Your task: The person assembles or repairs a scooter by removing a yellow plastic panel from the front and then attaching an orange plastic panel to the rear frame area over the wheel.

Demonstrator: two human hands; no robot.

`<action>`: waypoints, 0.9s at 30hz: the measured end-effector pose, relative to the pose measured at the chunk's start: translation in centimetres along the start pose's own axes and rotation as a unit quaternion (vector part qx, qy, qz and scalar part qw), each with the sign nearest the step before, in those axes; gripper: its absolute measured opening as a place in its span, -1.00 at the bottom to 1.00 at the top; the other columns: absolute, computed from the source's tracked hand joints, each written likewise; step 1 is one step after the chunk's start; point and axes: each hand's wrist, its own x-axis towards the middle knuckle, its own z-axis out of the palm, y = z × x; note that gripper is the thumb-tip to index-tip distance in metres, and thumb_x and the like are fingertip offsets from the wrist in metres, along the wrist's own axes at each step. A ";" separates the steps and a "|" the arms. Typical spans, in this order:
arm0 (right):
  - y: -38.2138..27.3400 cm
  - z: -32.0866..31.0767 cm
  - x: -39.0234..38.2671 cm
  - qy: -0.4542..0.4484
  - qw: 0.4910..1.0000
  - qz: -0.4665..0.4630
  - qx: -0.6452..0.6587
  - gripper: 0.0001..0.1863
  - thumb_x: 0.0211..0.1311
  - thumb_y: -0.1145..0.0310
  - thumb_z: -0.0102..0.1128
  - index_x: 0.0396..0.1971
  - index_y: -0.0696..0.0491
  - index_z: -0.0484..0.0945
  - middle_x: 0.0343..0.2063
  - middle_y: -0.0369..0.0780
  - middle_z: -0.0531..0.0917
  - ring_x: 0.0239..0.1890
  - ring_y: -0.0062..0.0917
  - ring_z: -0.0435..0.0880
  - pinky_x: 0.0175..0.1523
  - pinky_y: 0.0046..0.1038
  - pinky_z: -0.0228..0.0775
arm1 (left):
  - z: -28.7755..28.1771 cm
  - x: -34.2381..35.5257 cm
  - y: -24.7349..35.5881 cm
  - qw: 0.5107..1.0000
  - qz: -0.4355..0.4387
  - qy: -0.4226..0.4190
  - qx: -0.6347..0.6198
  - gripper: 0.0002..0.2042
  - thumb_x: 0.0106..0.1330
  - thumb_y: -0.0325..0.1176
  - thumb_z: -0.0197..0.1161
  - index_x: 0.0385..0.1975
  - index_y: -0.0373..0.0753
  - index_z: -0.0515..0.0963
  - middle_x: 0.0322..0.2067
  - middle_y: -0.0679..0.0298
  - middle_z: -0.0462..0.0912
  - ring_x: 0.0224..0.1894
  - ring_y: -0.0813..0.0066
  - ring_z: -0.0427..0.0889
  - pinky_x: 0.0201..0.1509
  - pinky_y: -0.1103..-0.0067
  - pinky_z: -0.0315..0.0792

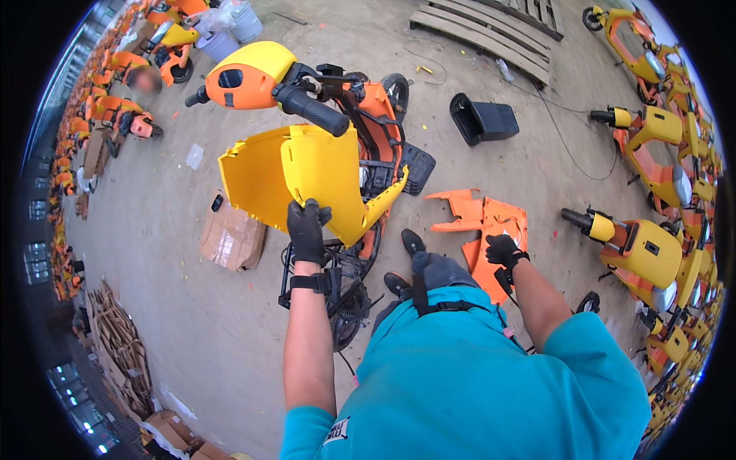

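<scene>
My left hand [308, 230], in a black glove, grips the lower edge of a large curved yellow body panel [330, 172]. The panel stands out in front of a partly stripped scooter [376, 123], which has an orange-and-yellow handlebar cover [249, 77] and a black handgrip [310, 110]. My right hand [502, 251], also gloved, is closed in front of an orange body panel [491, 222] to my right. Its curled fingers hide whatever they may hold, and I cannot tell whether it touches the orange panel.
A black plastic bin [484, 121] lies on its side ahead. A taped cardboard box [232, 234] sits left of the scooter. Yellow scooters [644, 257] line the right side. A wooden pallet [483, 34] and thin cables [563, 126] are on the floor ahead.
</scene>
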 end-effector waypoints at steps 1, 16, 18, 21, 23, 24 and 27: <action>0.6 0.4 -0.1 -0.007 0.986 0.099 0.132 -0.81 0.30 0.31 0.06 -0.51 0.02 0.39 -0.69 -0.25 0.41 -0.71 -0.52 0.43 -0.63 -0.40 0.26 | -0.3 0.3 -0.3 1.000 0.002 0.013 -0.005 -0.92 0.39 -0.43 0.06 -0.25 -0.28 0.37 -0.43 0.22 0.54 -0.49 0.43 0.65 -0.37 0.56 0.60; -4.0 -0.4 1.5 0.016 0.993 0.057 0.105 -0.56 -0.23 0.33 0.44 -0.28 0.05 0.47 -0.49 -0.26 0.66 -0.38 -0.32 0.64 -0.28 -0.29 0.48 | -0.8 4.7 3.0 0.996 -0.013 0.062 0.063 -0.84 0.31 -0.44 0.20 -0.20 -0.25 0.39 -0.43 0.24 0.55 -0.54 0.48 0.62 -0.46 0.58 0.59; -4.2 -1.0 1.7 0.012 0.990 -0.047 -0.131 -0.55 -0.23 0.33 0.44 -0.25 0.05 0.48 -0.47 -0.25 0.66 -0.35 -0.33 0.64 -0.27 -0.29 0.49 | -0.2 3.5 2.8 0.995 -0.022 0.058 0.073 -0.78 0.28 -0.43 0.25 -0.15 -0.25 0.39 -0.39 0.25 0.56 -0.54 0.51 0.60 -0.44 0.59 0.58; -5.1 -1.5 1.8 0.004 0.986 -0.090 -0.140 -0.73 0.04 0.48 0.27 -0.23 0.05 0.45 -0.47 -0.27 0.64 -0.48 -0.51 0.66 -0.40 -0.46 0.52 | -0.7 2.8 2.3 0.993 -0.030 0.068 0.091 -0.72 0.27 -0.42 0.28 -0.08 -0.25 0.40 -0.37 0.27 0.57 -0.54 0.54 0.57 -0.46 0.62 0.55; -6.0 -1.7 1.8 -0.020 0.999 0.008 -0.027 -0.59 -0.07 0.42 0.35 -0.15 0.07 0.47 -0.45 -0.26 0.66 -0.39 -0.45 0.67 -0.30 -0.39 0.52 | -1.0 2.5 2.2 0.991 -0.038 0.073 0.101 -0.69 0.26 -0.42 0.29 -0.04 -0.25 0.40 -0.36 0.28 0.57 -0.55 0.55 0.56 -0.47 0.64 0.54; -5.7 -1.6 1.7 -0.019 1.000 0.023 -0.005 -0.54 -0.11 0.40 0.38 -0.12 0.07 0.48 -0.45 -0.26 0.67 -0.36 -0.43 0.67 -0.27 -0.37 0.52 | -0.8 2.4 2.3 0.992 -0.043 0.071 0.098 -0.68 0.26 -0.43 0.29 -0.03 -0.25 0.41 -0.35 0.28 0.57 -0.55 0.56 0.55 -0.47 0.65 0.53; -4.4 -1.5 1.6 0.000 1.000 0.010 -0.009 -0.49 -0.15 0.40 0.41 -0.08 0.07 0.50 -0.44 -0.26 0.68 -0.34 -0.42 0.67 -0.23 -0.37 0.53 | -0.8 2.4 2.0 0.992 -0.051 0.069 0.097 -0.70 0.27 -0.42 0.30 -0.04 -0.22 0.44 -0.33 0.30 0.59 -0.56 0.57 0.55 -0.48 0.66 0.54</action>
